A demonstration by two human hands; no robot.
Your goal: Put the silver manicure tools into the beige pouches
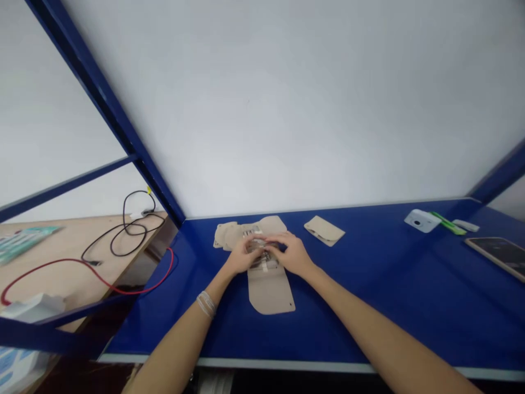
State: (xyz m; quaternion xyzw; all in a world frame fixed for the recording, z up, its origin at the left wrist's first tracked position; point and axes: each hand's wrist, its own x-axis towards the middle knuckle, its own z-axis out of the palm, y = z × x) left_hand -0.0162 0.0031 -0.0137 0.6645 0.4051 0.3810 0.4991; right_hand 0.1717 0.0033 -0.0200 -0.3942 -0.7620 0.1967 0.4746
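A beige fold-out case (270, 293) lies opened on the blue table, with slim metal tools (250, 232) tucked along its middle strip. My left hand (241, 254) rests on the left side of that strip, its thumb and fingers closed together. From the right, my right hand (293, 253) meets it, fingers curled over the same spot. Something small and shiny shows between the fingertips, too blurred and covered to name. Beside the case on the left are several beige pieces (225, 235). A folded beige pouch (325, 230) lies to the right.
Far right on the blue table (348, 306) are a white camera-like device (421, 220), a green item (449, 223) and a phone (500, 254). A wooden table (53, 273) at left holds a black cable (123, 225); a red cable (118, 290) reaches across. Blue posts (118, 120) frame the wall.
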